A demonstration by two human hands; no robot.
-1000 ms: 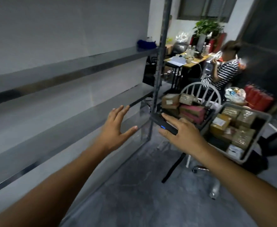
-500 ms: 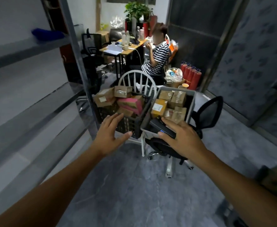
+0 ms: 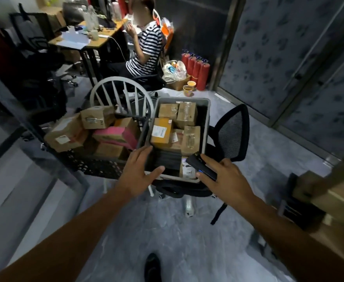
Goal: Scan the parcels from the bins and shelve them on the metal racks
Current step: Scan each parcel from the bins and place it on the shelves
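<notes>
A grey bin [image 3: 207, 110] full of brown cardboard parcels rests on a black mesh office chair [image 3: 233, 133]. A yellow-brown parcel [image 3: 161, 131] with a white label lies near the bin's front. My left hand [image 3: 138, 176] is open, fingers spread, over the bin's near left corner and holds nothing. My right hand [image 3: 226, 180] grips a black handheld scanner [image 3: 201, 165] with a blue light at the bin's near right edge. To the left, a black crate [image 3: 98, 165] holds more boxes, among them a pink one [image 3: 114, 135]. The metal rack [image 3: 22, 119] runs along the left edge.
A white spindle-back chair [image 3: 122, 92] stands behind the crate. Beyond it a person in a striped shirt [image 3: 146, 49] sits at a cluttered desk [image 3: 83, 41]. Red fire extinguishers [image 3: 197, 70] line the far wall. Blurred cardboard boxes [image 3: 330, 192] sit at the right. My shoe [image 3: 152, 267] shows on the grey floor.
My view has swung right from the rack shelves to the bins. Both hands have come closer to the grey bin and now hover over its near edge; the scanner stays in my right hand.
</notes>
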